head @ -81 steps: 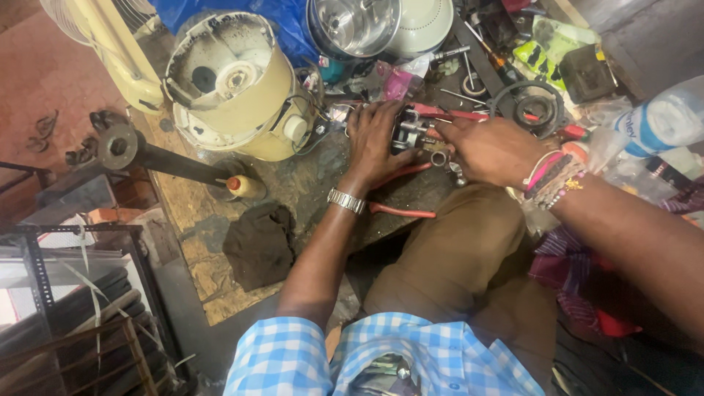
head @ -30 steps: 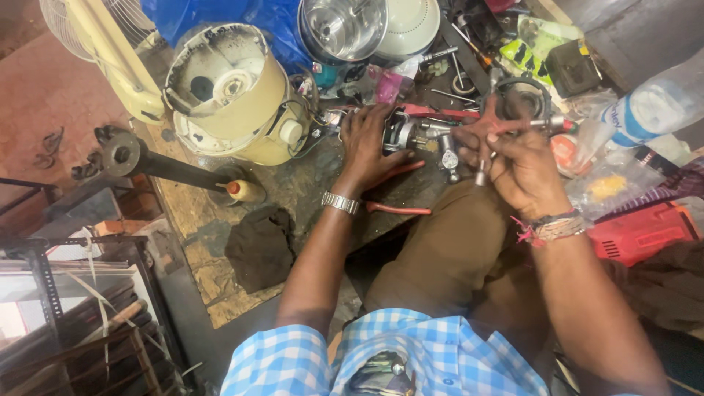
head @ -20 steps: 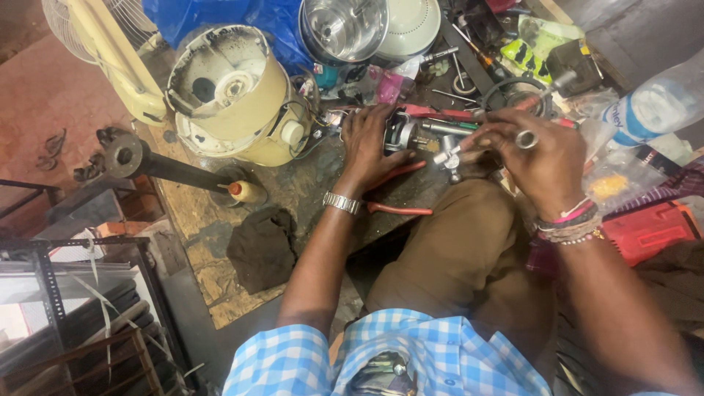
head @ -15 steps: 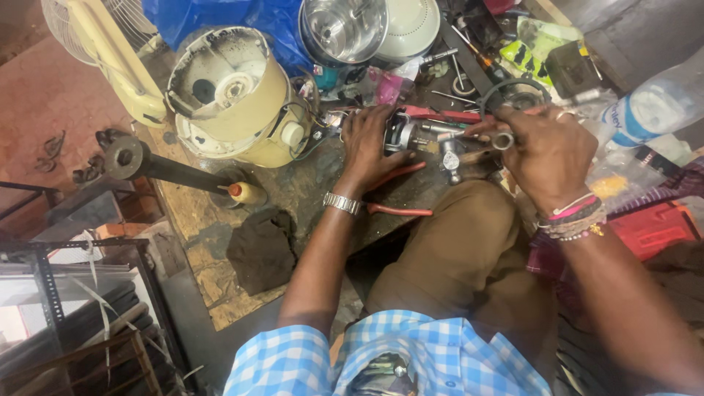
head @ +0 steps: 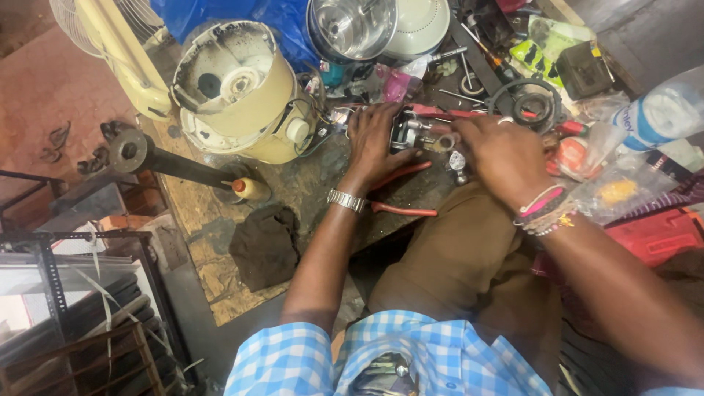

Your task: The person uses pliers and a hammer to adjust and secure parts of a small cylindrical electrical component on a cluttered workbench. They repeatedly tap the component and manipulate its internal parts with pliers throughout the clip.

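Note:
My left hand (head: 374, 139), with a metal watch on its wrist, grips a small metal motor part (head: 411, 134) on the worn workbench (head: 220, 249). My right hand (head: 506, 158), with coloured bracelets at the wrist, lies flat over the right side of the same part, fingers pressed against its shaft end. What the right fingers pinch is hidden. Red-handled pliers (head: 403, 209) lie under my left wrist. An upturned cream mixer base (head: 242, 92) stands just left of my left hand.
A dark rag (head: 265, 246) lies on the bench's near edge. A steel jar (head: 352, 26), a black ring (head: 532, 106), loose tools, a plastic bottle (head: 660, 114) and plastic bags crowd the back and right. A metal rack (head: 81, 308) stands at lower left.
My right hand has come down from a raised position, where it held a small metal piece, onto the motor part. My left hand has kept its grip in the same place.

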